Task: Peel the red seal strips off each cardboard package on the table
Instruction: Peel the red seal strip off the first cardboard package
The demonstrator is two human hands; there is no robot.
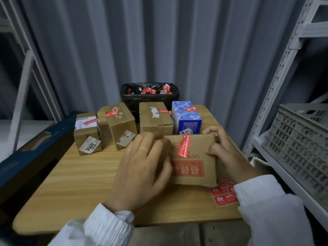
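Presently the left hand (142, 164) lies over the left side of a cardboard box (195, 167). Its fingers are slightly bent and draped across that edge, blurred at the tips, and the thumb rests on the top face just beside the red seal strip (184, 146). The right hand (225, 153) grips the box's right edge, thumb on top and fingers curled round the far corner. The box sits at the near right of the wooden table (79, 183), and the strip runs from its far edge down to about the middle of the top face, fully stuck down as far as can be seen.

The step in hand looks like starting the peel on this box. It would go best if the right hand kept the box pinned while the left thumbnail lifted the strip's near end. A low, slow pull back along the strip's length should then keep it from tearing or taking cardboard with it.

Beyond the hands, three brown packages (120, 125) and a blue tissue box (186, 118) stand in a row, each bearing a red strip. Behind them a black-lined bin (149, 100) holds crumpled red strips, so a freed strip likely belongs there. A sheet of red stickers (223, 194) lies partly under the right wrist.
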